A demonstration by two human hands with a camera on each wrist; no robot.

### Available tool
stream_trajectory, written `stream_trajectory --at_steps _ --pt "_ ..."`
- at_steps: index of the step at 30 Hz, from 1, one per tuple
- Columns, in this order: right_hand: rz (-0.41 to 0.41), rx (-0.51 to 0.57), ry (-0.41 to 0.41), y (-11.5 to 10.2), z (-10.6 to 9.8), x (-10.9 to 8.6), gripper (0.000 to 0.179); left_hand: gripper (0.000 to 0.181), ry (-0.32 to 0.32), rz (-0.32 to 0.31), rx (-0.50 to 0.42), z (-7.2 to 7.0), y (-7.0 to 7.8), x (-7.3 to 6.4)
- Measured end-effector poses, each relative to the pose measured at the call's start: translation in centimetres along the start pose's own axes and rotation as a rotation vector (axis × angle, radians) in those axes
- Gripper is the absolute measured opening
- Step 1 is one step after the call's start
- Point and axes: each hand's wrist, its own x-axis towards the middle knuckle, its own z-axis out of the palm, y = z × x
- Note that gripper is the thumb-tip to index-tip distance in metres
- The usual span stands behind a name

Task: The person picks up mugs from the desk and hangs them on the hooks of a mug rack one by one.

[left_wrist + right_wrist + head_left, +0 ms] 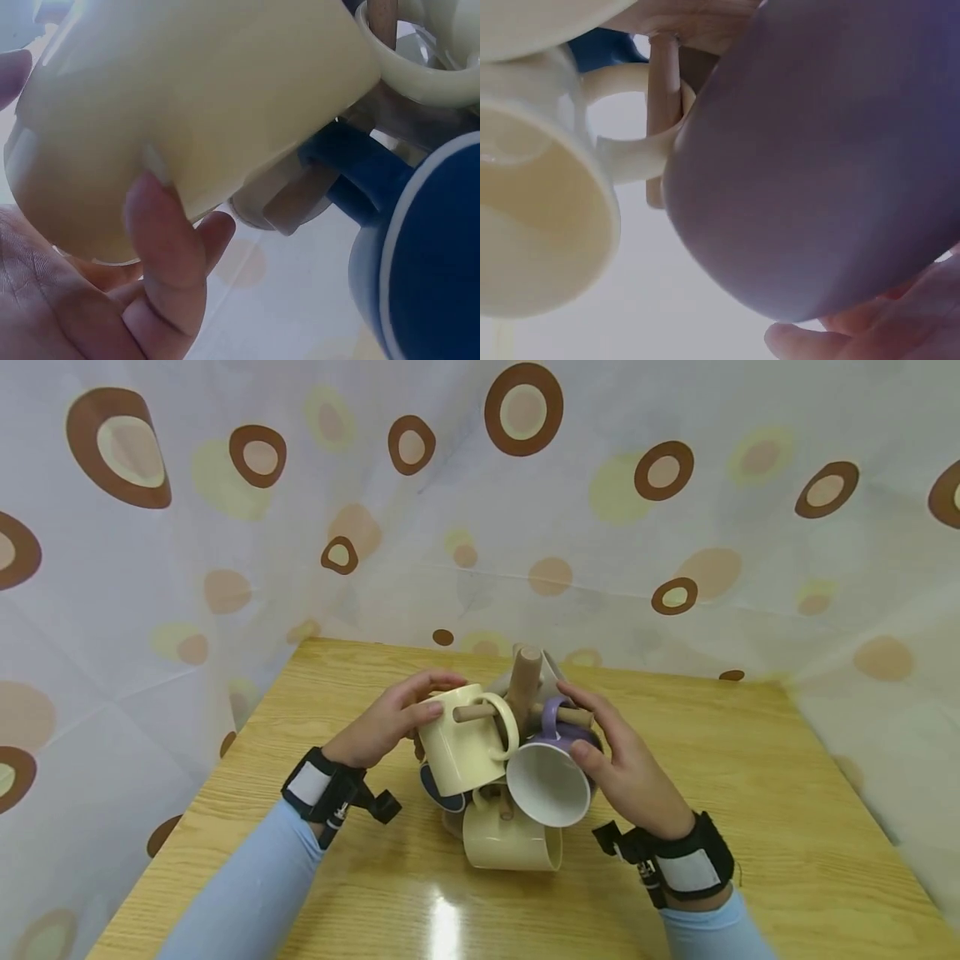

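Note:
A wooden mug tree (pixel 527 677) holds several mugs on its pegs. My left hand (pixel 386 718) grips the upper cream mug (pixel 461 752), thumb on its side and fingers about its base. A peg passes through this mug's handle. On the right, my right hand (pixel 630 768) holds the purple mug (pixel 817 165), thumb near its rim and fingers behind it. The purple mug has a white inside and hangs by its handle from another peg (pixel 573 717). The index finger of that hand reaches toward a pale mug (pixel 551 675) at the back, mostly hidden.
Lower on the mug tree hang a second cream mug (pixel 510 843), lying sideways, and a blue mug (pixel 435 255) at the left. Everything stands on a wood-grain table (pixel 750 827). A patterned curtain (pixel 465 510) closes off the back and sides.

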Motion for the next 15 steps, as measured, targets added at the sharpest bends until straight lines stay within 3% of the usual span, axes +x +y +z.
stream_trajectory --at_steps 6,10,15 --pt "-0.025 -0.05 -0.018 0.5 -0.9 -0.1 0.055 0.072 0.0 -0.023 0.009 -0.8 0.1 0.5" --pt "-0.037 -0.061 -0.044 1.3 -1.9 0.0 0.056 0.067 0.041 -0.091 0.018 -1.9 -0.4 1.0" --pt "0.008 -0.123 -0.057 2.8 -4.3 1.2 0.05 0.062 0.072 -0.161 0.036 -3.4 -1.5 2.4"
